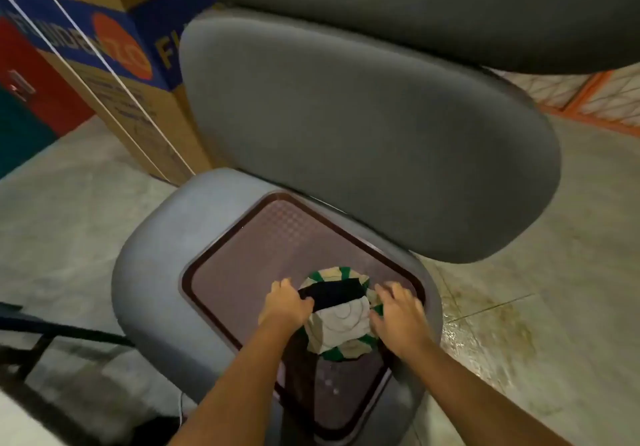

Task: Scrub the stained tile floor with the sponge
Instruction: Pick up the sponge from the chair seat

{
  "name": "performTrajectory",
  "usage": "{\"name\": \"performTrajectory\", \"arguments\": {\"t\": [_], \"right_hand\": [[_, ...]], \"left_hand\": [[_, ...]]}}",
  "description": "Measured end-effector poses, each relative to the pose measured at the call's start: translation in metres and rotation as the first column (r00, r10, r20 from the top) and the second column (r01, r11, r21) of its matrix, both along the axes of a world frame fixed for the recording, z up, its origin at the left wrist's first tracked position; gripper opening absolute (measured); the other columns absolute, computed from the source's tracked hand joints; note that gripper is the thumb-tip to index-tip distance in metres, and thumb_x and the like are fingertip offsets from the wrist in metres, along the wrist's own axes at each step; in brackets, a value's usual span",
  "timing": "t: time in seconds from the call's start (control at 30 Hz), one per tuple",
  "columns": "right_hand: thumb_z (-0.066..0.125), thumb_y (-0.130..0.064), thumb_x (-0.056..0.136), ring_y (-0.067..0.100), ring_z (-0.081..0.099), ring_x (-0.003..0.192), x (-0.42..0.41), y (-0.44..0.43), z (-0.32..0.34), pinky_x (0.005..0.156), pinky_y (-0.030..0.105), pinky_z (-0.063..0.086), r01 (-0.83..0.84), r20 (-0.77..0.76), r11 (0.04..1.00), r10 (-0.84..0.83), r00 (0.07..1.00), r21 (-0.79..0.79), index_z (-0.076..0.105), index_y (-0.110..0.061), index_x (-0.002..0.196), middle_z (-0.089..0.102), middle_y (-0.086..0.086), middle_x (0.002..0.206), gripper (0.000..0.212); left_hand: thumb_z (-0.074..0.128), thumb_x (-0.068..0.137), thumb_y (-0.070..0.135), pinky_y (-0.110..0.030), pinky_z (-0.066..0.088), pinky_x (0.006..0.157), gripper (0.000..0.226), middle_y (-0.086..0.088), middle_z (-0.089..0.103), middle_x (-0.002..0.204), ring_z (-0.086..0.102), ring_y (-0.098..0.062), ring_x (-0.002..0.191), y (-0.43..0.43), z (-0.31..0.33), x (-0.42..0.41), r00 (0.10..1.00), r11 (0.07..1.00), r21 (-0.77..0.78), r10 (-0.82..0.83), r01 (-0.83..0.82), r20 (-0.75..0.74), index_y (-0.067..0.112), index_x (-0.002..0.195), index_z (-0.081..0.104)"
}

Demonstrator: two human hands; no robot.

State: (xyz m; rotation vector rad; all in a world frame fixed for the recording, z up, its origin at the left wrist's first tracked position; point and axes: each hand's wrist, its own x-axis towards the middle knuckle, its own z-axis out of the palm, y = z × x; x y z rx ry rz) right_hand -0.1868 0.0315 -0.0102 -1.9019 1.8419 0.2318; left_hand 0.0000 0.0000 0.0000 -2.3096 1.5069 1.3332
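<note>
Yellow letters "FL" on the blue band of the cardboard box (pixel 114 75); remaining print too blurred.

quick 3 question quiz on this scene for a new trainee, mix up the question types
1. True or false: the brown tray lies on the grey chair seat.
2. The left hand grips: A) the dark strip B) the brown tray C) the grey chair seat.
3. Fill in: the stained floor patch lies on the person's ____ side.
Key: 1 true; 2 A; 3 right.
</note>
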Motion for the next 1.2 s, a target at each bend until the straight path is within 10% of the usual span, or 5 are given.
{"name": "performTrajectory", "arguments": {"t": [0.3, 0.53, 0.67, 0.83, 1.2], "right_hand": [[0.044, -0.05, 0.092, 0.024, 0.03, 0.123, 0.016, -0.013, -0.026, 0.101, 0.034, 0.026, 0.085, -0.103, 0.996, -0.081, 0.991, 0.035, 0.038, -0.013, 0.134, 0.027, 0.01, 0.137, 0.057], [0.052, -0.033, 0.093, 0.025, 0.04, 0.117, 0.027, -0.011, -0.031, 0.095, 0.032, 0.033, 0.21, 0.146, 0.97, -0.228, 0.963, 0.125, 0.047, -0.015, 0.123, 0.042, 0.009, 0.125, 0.036], [0.056, -0.019, 0.092, 0.017, 0.046, 0.084, 0.024, 0.0, -0.014, 0.063, 0.024, 0.035, 0.408, 0.414, 0.875, -0.483, 0.772, 0.261, 0.037, -0.015, 0.093, 0.048, 0.006, 0.096, 0.019], [0.063, -0.017, 0.088, 0.013, 0.047, 0.092, 0.001, 0.027, 0.017, 0.068, 0.018, 0.031, 0.59, 0.563, 0.749, -0.639, 0.525, 0.3, 0.047, -0.012, 0.099, 0.05, 0.001, 0.102, 0.02], [0.065, -0.003, 0.082, 0.019, 0.053, 0.094, -0.11, 0.131, 0.098, 0.078, 0.026, 0.046, 0.743, 0.582, 0.517, -0.784, 0.213, 0.425, 0.047, -0.006, 0.132, 0.053, 0.012, 0.125, 0.053]], "left_hand": [[0.04, 0.095, 0.053, -0.038, 0.027, 0.11, 0.066, -0.014, 0.017, 0.149, 0.021, -0.031, 0.135, 0.003, -0.027, -0.008, 0.942, 0.979, 0.094, -0.201, 0.182, 0.269, 0.007, 0.142, 0.03], [0.039, 0.1, 0.029, -0.035, 0.032, 0.103, 0.039, -0.012, 0.032, 0.14, 0.03, -0.029, 0.129, 0.006, -0.038, -0.026, 0.949, 0.991, -0.066, -0.094, 0.118, 0.301, 0.008, 0.133, 0.038], [0.04, 0.1, 0.016, -0.039, 0.042, 0.091, 0.026, -0.017, 0.05, 0.126, 0.049, -0.031, 0.116, 0.008, -0.024, -0.033, 0.99, 0.986, -0.133, 0.114, -0.102, 0.083, 0.004, 0.123, 0.042], [0.048, 0.098, 0.012, -0.036, 0.042, 0.094, 0.041, -0.022, 0.048, 0.134, 0.048, -0.033, 0.121, 0.023, 0.012, -0.051, 0.94, 0.944, -0.08, 0.307, -0.321, -0.151, 0.003, 0.135, 0.035], [0.044, 0.1, 0.025, -0.034, 0.039, 0.095, 0.038, -0.019, 0.057, 0.127, 0.049, -0.032, 0.12, 0.095, 0.084, -0.141, 0.957, 0.999, -0.05, -0.02, 0.006, -0.289, -0.002, 0.122, 0.059]]}}
